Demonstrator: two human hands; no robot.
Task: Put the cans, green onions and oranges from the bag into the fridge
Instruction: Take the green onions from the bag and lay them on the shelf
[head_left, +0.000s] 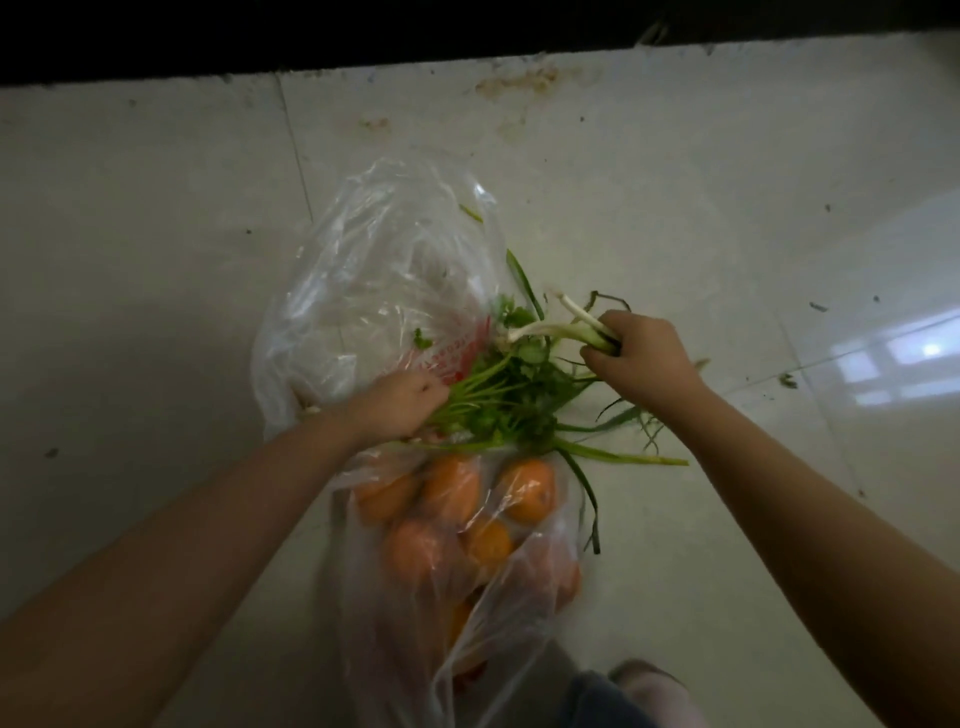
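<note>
A clear plastic bag (374, 291) lies on the tiled floor, its mouth toward me. Green onions (558, 330) with white stalks stick out from my right hand (639, 364), which is shut on them just right of the bag. My left hand (402, 402) is shut on a bunch of leafy green stems (498, 400) at the bag's edge. Several oranges (452, 488) sit below in a second clear bag (415, 623), close to me. No cans are visible.
Pale floor tiles (156, 260) surround the bags, with a dark band (311, 31) along the far edge. Small green scraps (787, 380) lie on the floor at right. My foot (649, 686) shows at the bottom.
</note>
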